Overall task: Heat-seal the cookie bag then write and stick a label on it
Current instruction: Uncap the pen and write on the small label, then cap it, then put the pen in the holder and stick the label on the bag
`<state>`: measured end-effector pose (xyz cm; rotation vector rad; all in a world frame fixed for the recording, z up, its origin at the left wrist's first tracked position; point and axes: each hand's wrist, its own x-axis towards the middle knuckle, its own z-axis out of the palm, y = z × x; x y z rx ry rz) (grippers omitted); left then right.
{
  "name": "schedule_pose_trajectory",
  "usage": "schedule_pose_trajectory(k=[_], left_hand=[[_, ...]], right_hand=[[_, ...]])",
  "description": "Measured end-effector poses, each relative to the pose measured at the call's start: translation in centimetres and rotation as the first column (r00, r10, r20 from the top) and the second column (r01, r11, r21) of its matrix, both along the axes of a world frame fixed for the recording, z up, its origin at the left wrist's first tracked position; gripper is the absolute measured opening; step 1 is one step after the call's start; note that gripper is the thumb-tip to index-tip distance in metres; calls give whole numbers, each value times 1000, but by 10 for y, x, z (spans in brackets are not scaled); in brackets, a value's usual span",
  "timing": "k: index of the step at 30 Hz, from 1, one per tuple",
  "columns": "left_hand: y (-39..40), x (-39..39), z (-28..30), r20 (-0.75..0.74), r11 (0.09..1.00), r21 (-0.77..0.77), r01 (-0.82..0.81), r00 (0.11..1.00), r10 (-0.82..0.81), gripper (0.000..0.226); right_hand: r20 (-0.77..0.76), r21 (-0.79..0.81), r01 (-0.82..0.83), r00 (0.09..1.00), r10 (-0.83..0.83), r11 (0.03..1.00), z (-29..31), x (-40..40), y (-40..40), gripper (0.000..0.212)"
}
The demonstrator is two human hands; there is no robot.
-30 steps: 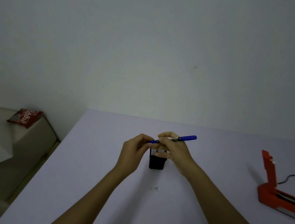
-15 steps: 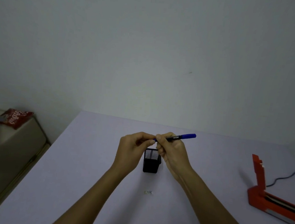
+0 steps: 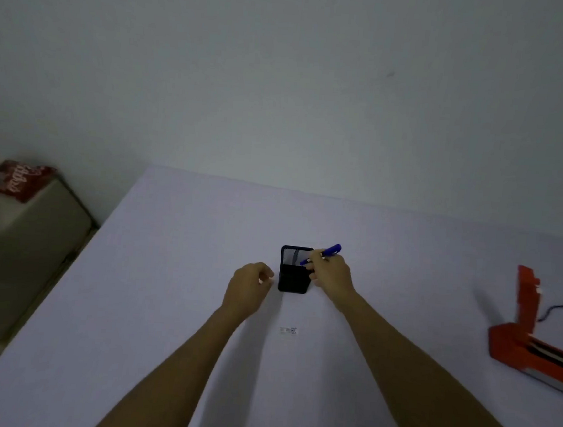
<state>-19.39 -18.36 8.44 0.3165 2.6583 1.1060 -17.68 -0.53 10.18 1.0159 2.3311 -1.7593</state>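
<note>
Right hand (image 3: 331, 273) grips blue pen (image 3: 324, 253) over black holder (image 3: 293, 275). Left hand (image 3: 251, 283) loosely curled, whether holding anything unclear.

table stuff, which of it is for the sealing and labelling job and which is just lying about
For the job:
- pen, held by the right hand
- sealer, red, lid up
- cookie bag, on the side unit off the table
- label, small slip on the table

Lying about:
- black holder
- left hand, curled, seems to hold nothing
</note>
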Motion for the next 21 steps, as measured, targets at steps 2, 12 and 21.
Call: schedule_pose_trajectory(k=[2,12,21], left_hand=[[2,2,-20,51,999,-43,8,999,-6,17],[22,17,-65,184,983,-137,123,978,-97,24],[27,24,-78,229,958,-159,240,953,-201,29]], right_hand=[[-2,56,-17,1000,18,998,-12,-2,1,31],[-30,187,-129,990,137,974,-31,-12,14,14],[-151,127,245,963,-226,961,-34,8,28,36]])
